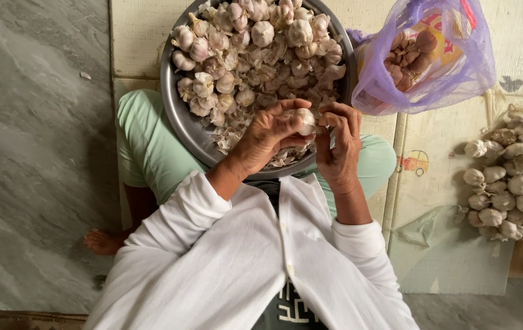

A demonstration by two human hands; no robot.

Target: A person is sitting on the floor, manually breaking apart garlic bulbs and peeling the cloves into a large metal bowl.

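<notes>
Right at the near rim of the metal bowl (pixel 173 107), both hands meet over one garlic bulb (pixel 305 120). Head view only.

Left hand (pixel 270 131): fingers curled around the bulb, thumb and fingertips pinching it from the left and top. Bulb sits at the fingertips, not in the palm, pressed against the right hand.

Right hand (pixel 338 143): fingers bent and pressed together, tips touching the bulb's right side. A small pale sliver shows between its fingers; cannot tell what it is.

Bowl rests on the person's lap, on pale green trousers (pixel 145 146). It is full of garlic bulbs (pixel 261 33) toward the far rim and left side, with loose papery skins (pixel 274 79) heaped in the middle and near rim, right under the hands.

Purple plastic bag (pixel 451 67) lies just beside the bowl's right rim, touching it, holding more garlic. Bunch of garlic bulbs (pixel 509 183) lies well apart, at the right edge of the floor mat (pixel 439 256). Mat is cream with small printed pictures. Grey marble floor (pixel 35 153) on the left side. White sleeves (pixel 212 244) cover both arms to the wrists. One bare foot (pixel 103 241) shows by the mat's left edge.
</notes>
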